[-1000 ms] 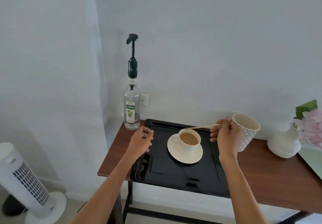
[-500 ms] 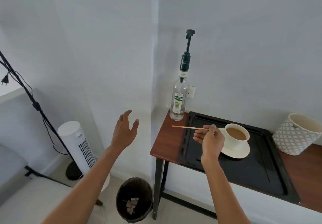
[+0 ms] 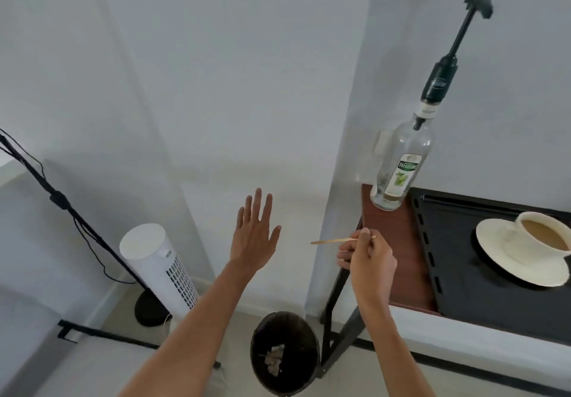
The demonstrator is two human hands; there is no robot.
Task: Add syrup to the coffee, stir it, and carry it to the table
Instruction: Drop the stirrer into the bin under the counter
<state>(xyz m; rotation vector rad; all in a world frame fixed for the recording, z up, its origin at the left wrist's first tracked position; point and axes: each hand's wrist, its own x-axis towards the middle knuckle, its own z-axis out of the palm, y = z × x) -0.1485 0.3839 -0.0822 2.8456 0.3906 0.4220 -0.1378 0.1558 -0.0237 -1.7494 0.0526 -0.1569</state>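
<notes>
The fingertips of the right hand (image 3: 369, 257) were pinched together on a thin wooden stir stick (image 3: 335, 240), gripping it near one end. The stick was pale tan, straight and very slender. Its long axis lay almost level, with the free end pointing left, away from the table, and a short stub showing past the fingers on the right. It hung in the air just beyond the table's left edge, above and slightly to the right of a dark round waste bin (image 3: 285, 355) on the floor, which held a few scraps of paper.

The left hand (image 3: 255, 236) was held up with all its fingers spread apart, touching nothing.

To the right, a white cup of milky coffee (image 3: 542, 236) sat on a white saucer (image 3: 513, 268), on a black tray (image 3: 482, 291) that rested on the brown wooden table (image 3: 397, 257). A clear glass syrup bottle (image 3: 401, 167) with a tall dark pump stood at the table's back left corner, just beside the tray. A white tower fan (image 3: 160, 266) stood on the floor at the left.

Half a second before, the stick had been held over the table's left end, close to the cup; by this moment it had moved left, clear of the table, towards the bin, and the view had swung further left.
</notes>
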